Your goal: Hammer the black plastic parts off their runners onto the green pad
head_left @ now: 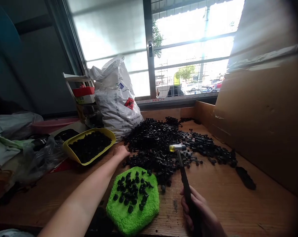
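My right hand (197, 209) is wrapped round the black handle of a small two-faced mallet (180, 164). Its silver head has a yellow tip at one end and a dark one at the other, raised before the pile. My left hand (121, 152) reaches between a yellow tray (67, 152) and a heap of small black plastic parts (153, 141). Its fingers are turned away, so what they hold is hidden. Closer to me lies a fuzzy green pad (131, 222) with several black round-headed pieces (130, 191) scattered on it, some standing. Similar dark pieces fill the tray.
A white printed sack (114, 98) leans behind the heap. Cardboard (259, 115) walls off the right side of the wooden table (228, 197). Clear plastic bags (45, 163) and a pink basin (55, 123) crowd the left. A window (188, 49) spans the back.
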A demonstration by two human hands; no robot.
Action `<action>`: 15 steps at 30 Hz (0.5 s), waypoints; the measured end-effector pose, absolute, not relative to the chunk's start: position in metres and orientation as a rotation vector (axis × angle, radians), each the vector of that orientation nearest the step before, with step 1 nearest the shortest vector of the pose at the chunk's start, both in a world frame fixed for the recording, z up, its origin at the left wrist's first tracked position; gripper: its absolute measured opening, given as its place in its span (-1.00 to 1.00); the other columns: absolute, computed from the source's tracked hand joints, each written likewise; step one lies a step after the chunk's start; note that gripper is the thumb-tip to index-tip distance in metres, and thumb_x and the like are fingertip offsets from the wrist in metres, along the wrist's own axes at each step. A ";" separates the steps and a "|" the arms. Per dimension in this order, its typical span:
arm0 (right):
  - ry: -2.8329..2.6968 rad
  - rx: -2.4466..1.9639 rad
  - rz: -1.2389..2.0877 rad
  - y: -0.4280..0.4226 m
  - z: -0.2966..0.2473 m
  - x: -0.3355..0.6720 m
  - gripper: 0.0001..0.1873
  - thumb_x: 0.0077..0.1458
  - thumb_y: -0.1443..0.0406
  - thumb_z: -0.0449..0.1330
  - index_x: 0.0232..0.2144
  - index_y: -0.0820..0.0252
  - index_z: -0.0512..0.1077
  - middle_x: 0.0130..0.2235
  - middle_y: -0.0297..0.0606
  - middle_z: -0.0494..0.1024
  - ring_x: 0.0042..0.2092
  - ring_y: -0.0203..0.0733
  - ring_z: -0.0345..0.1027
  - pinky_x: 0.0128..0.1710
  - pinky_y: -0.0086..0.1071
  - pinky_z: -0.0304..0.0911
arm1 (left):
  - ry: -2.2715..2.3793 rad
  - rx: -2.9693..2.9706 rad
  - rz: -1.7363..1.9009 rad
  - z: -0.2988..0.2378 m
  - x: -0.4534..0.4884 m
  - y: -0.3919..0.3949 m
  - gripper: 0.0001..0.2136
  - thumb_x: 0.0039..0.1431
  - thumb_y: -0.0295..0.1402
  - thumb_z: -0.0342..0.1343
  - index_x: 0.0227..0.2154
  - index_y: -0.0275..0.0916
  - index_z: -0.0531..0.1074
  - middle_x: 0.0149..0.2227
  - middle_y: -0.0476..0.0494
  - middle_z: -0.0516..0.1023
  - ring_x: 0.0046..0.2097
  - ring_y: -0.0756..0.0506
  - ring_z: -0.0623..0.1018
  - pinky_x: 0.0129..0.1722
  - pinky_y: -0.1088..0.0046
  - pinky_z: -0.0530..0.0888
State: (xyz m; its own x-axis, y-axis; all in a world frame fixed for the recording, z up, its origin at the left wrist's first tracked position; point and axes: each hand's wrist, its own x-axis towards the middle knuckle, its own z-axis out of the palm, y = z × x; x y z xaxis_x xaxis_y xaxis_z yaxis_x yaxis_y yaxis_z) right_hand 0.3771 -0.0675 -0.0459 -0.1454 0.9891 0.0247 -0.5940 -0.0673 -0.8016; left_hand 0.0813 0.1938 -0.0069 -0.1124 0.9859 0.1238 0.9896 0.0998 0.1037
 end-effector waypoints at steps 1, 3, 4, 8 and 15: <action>-0.811 -0.666 1.568 -0.067 -0.046 0.377 -0.70 0.06 0.06 0.08 -0.28 0.16 0.24 -0.56 -0.42 0.31 -0.67 -0.44 0.15 -0.74 -0.57 0.00 | -2.285 -2.093 -0.215 -0.006 0.078 0.193 -0.74 -0.14 -0.17 0.15 -0.43 -0.25 0.48 -0.33 -0.26 0.55 -0.28 -0.18 0.51 -0.35 0.38 0.35; -0.817 -0.674 1.570 -0.067 -0.045 0.377 -0.67 0.04 0.05 0.09 -0.28 0.17 0.24 -0.56 -0.43 0.30 -0.68 -0.44 0.14 -0.75 -0.58 -0.01 | -2.195 -2.120 -0.162 -0.001 0.074 0.190 -0.83 -0.10 -0.26 0.13 -0.43 -0.22 0.48 -0.34 -0.20 0.55 -0.29 -0.13 0.50 -0.35 0.40 0.35; -0.818 -0.674 1.567 -0.067 -0.044 0.377 -0.66 0.04 0.04 0.09 -0.28 0.17 0.24 -0.56 -0.43 0.30 -0.68 -0.44 0.14 -0.75 -0.58 -0.01 | -2.133 -2.127 -0.145 0.001 0.073 0.187 -0.86 -0.07 -0.31 0.11 -0.42 -0.20 0.49 -0.34 -0.20 0.54 -0.29 -0.14 0.50 -0.34 0.40 0.34; -0.818 -0.668 1.533 -0.066 -0.043 0.375 -0.70 0.09 0.07 0.05 -0.28 0.18 0.24 -0.56 -0.44 0.29 -0.69 -0.46 0.12 -0.76 -0.60 -0.01 | -1.775 -2.158 -0.109 0.013 0.078 0.175 -0.79 0.05 -0.45 -0.05 -0.41 -0.25 0.50 -0.23 -0.33 0.49 -0.12 -0.28 0.42 -0.20 0.19 0.28; -0.884 -0.628 1.500 -0.060 -0.050 0.376 -0.71 0.12 0.07 -0.02 -0.30 0.19 0.22 -0.58 -0.44 0.30 -0.71 -0.48 0.08 -0.79 -0.62 -0.05 | -1.201 -2.359 0.064 0.040 0.092 0.177 -0.75 0.05 -0.59 -0.07 -0.47 -0.28 0.52 -0.24 -0.32 0.46 -0.07 -0.22 0.37 -0.10 0.25 0.24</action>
